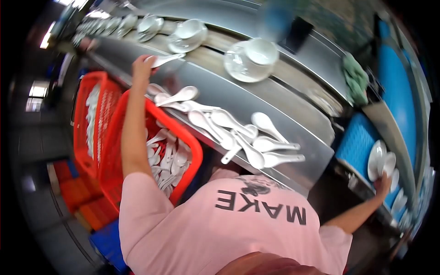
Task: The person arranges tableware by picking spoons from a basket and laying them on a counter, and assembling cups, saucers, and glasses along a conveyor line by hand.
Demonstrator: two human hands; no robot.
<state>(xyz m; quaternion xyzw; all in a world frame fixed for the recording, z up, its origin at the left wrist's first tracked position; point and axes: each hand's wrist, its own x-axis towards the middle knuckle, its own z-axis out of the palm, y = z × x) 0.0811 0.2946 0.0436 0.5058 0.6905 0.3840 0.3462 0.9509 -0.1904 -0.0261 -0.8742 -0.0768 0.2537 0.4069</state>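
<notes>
Near my left grip point(143, 68), closed around one spoon point(166, 59), other spoons point(224, 118) lie heaped on the worktop point(215, 87), seemingly for easy reach; my right grip point(384, 181) touches white dishes point(376, 158), closure unclear.

2 red baskets point(195, 160), 10+ countertop spoons point(250, 150) (overlapping), 1 green cloth point(355, 80).

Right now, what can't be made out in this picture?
Head view, right hand: too small and blurred to tell whether it grips the white dishes.
Head view, nearer red basket: white spoons and the left arm hide most of its floor.
Head view, farthest white tableware: too small and blurred to count.
Head view, black object: too blurred to identify.
</notes>
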